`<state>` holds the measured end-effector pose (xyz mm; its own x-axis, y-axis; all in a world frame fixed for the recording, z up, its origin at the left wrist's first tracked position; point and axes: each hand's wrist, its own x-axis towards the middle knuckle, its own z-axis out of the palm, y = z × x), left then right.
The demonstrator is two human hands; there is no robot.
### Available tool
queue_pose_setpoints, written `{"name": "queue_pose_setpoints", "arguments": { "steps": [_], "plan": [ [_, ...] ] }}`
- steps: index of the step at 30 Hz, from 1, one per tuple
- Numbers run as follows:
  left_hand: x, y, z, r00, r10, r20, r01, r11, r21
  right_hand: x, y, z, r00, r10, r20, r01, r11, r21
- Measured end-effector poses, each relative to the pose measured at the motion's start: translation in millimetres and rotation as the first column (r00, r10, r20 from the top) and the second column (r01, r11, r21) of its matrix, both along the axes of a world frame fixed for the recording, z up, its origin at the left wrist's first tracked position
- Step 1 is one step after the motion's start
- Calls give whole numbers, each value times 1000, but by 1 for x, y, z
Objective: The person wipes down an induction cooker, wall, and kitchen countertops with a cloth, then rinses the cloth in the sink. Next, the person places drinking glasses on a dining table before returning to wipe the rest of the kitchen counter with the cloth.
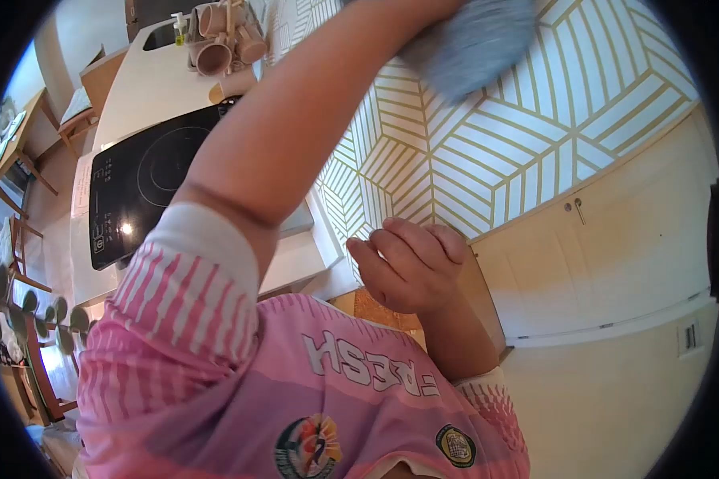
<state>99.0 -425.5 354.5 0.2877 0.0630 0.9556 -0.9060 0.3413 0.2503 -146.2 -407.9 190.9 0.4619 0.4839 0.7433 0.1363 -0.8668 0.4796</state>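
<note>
The grey cloth (479, 48) lies beyond my right hand (411, 267), which is curled closed, at the end of my outstretched left arm (272, 120); my left hand (439, 6) is mostly cut off, its grip impossible to tell.

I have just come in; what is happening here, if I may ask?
The person's left hand, mostly cut off at the top edge, is at a blurred grey-blue cloth in front of a white-and-gold patterned surface; its grip cannot be judged. The right hand is curled, with nothing visible in it. A black cooktop sits on the counter, on the left.
</note>
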Motion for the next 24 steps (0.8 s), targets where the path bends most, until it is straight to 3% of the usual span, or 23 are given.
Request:
{"name": "queue_pose_setpoints", "arguments": {
  "steps": [2,6,9,11,15,17,19,21,24],
  "plan": [
    [26,-9,-98,997,-46,-67,48,998,38,-3,0,2,999,40,-20,-40,999,18],
    [8,2,-311,835,-91,-542,307,895,324,-5,-3,0,994,114,-1,-114,993,19],
    [-23,2,-376,650,-63,-758,511,774,374,-6,-2,3,996,80,-35,-79,997,5],
    [-50,-2,-349,617,-165,-769,540,800,262,-8,-3,2,995,61,-75,-61,998,9],
    [-25,-13,-195,675,-544,-498,571,813,-114,-13,0,4,995,55,-82,-53,998,28],
    [38,-54,-129,721,-605,-337,583,793,-177,-19,-3,6,985,7,-172,-8,1000,-4],
    [108,-55,-72,885,-375,-275,373,926,-59,-23,-5,9,976,-24,-215,14,999,-48],
    [177,-50,-60,927,-249,-279,260,966,2,-25,-5,8,962,-68,-263,48,995,-82],
    [248,-52,-142,901,-196,-387,214,977,6,-22,-4,5,969,-47,-244,45,999,-14]
  ]
}}
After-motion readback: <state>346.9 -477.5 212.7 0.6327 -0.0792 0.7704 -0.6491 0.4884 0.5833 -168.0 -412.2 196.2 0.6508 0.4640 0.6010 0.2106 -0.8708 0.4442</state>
